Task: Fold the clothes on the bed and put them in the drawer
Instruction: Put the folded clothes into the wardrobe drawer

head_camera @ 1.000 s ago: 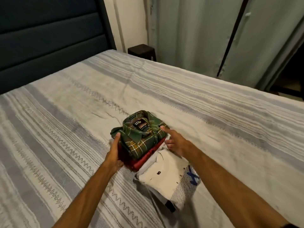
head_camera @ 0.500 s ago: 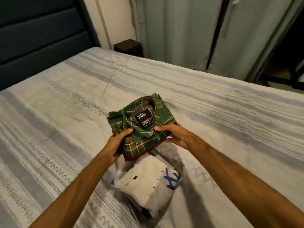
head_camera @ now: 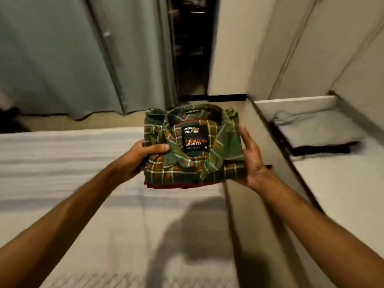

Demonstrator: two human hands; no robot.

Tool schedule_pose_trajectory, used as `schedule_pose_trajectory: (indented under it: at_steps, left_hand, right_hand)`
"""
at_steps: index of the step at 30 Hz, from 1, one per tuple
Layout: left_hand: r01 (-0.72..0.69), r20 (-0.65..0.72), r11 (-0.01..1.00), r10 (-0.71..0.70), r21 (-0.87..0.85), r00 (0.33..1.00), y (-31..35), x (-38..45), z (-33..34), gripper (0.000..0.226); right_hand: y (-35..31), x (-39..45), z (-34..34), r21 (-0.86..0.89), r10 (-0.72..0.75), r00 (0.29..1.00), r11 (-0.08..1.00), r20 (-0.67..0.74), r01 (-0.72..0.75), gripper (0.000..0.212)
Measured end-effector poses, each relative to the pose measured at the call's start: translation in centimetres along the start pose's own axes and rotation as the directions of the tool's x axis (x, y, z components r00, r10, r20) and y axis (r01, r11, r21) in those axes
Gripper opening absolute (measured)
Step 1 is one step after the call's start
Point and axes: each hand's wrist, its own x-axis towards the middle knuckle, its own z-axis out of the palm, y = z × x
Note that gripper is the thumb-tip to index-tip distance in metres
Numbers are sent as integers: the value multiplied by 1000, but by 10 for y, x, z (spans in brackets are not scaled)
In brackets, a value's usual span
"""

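While you carry the stack, your left hand [head_camera: 143,154] grips its left edge with the thumb curled over the top, and your right hand [head_camera: 250,154] cups its right edge with the fingers straight along the side and the palm seemingly underneath. What you hold is a folded green plaid shirt [head_camera: 193,146] lying on a folded red garment [head_camera: 180,185], of which only a thin strip shows at the six o'clock edge. The stack is off the bed [head_camera: 62,163], which lies from about nine o'clock down to six, and hangs just left of the open drawer [head_camera: 295,101] at three o'clock. I judge the load light and soft throughout: it has no stiffness of its own, so it will sag or slide apart if you squeeze only the top layer. Keep support beneath the lower garment on both sides and hold it level; the collar at the centre is bulky and may tip the upper shirt. Fabric on fabric grips fairly well, and nothing here is fragile. By count: two garments in your hands, one drawer open, and inside it one pale folded piece [head_camera: 315,127] over one dark piece [head_camera: 324,149], towards the drawer's far end. Whether more clothes lie beneath those two I cannot tell. Nearer bare drawer floor looks the likeliest place to set the stack.
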Motion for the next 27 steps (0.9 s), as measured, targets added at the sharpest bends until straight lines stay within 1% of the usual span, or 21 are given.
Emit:
schedule_pose_trajectory:
  at_steps: [2, 3, 4, 5, 6, 9, 11, 14, 16, 18, 20, 21, 22, 23, 25, 27]
  left_hand:
    - [10, 182, 995, -29, 102, 983, 30, 73, 88, 62]
    - [-1, 247, 988, -38, 154, 968, 40, 104, 131, 63]
    - [3, 309, 982, -62, 190, 949, 47, 136, 180, 65]
    - [8, 341, 973, -89, 232, 936, 50, 162, 222, 68]
    - [11, 379, 964, -116, 267, 918, 52, 192, 270, 72]
    - [13, 461, 943, -174, 333, 870, 43, 255, 379, 76]
    - [16, 478, 932, -201, 363, 855, 26, 296, 450, 72]
    - [46, 455, 924, -229, 379, 860, -10, 345, 539, 67]
    - [43, 441, 913, -237, 406, 865, -34, 374, 581, 63]
    - [22, 410, 877, -246, 480, 878, -62, 399, 613, 63]
    - [-42, 380, 791, -246, 610, 892, -98, 414, 635, 64]
    - [-70, 358, 749, -231, 659, 905, -116, 417, 639, 62]
    - [-87, 340, 727, -209, 681, 917, -132, 417, 639, 59]
    - [-105, 328, 731, -170, 675, 929, -146, 417, 639, 56]
    - [-130, 296, 792, -66, 597, 953, -169, 422, 639, 50]
    - [-161, 252, 833, 27, 529, 967, -174, 436, 643, 46]
  right_hand:
    - [-60, -57, -59, 39, -120, 984, 991, -131, 126, 83]
    - [-82, -86, -86, 69, -138, 971, 986, -194, 154, 79]
    - [-104, -118, -119, 88, -169, 948, 976, -271, 199, 75]
    - [-118, -145, -145, 93, -187, 925, 969, -330, 229, 72]
    - [-133, -176, -177, 69, -231, 893, 958, -387, 277, 68]
    - [-151, -233, -248, -31, -312, 793, 937, -522, 348, 68]
    - [-159, -256, -300, -18, -316, 713, 920, -626, 391, 65]
    - [-157, -268, -371, 47, -316, 620, 867, -718, 496, 47]
    - [-151, -270, -411, 98, -285, 565, 828, -774, 552, 41]
    - [-140, -267, -450, 146, -207, 520, 817, -828, 558, 47]
    - [-129, -264, -483, 194, -108, 485, 825, -868, 531, 50]
    - [-126, -259, -495, 195, -84, 466, 833, -881, 519, 50]
    - [-124, -254, -503, 175, -94, 453, 838, -887, 516, 51]
    - [-124, -248, -513, 144, -120, 435, 838, -892, 526, 52]
    - [-131, -235, -528, 83, -182, 404, 827, -896, 556, 49]
    - [-144, -224, -541, 44, -203, 361, 820, -910, 571, 48]
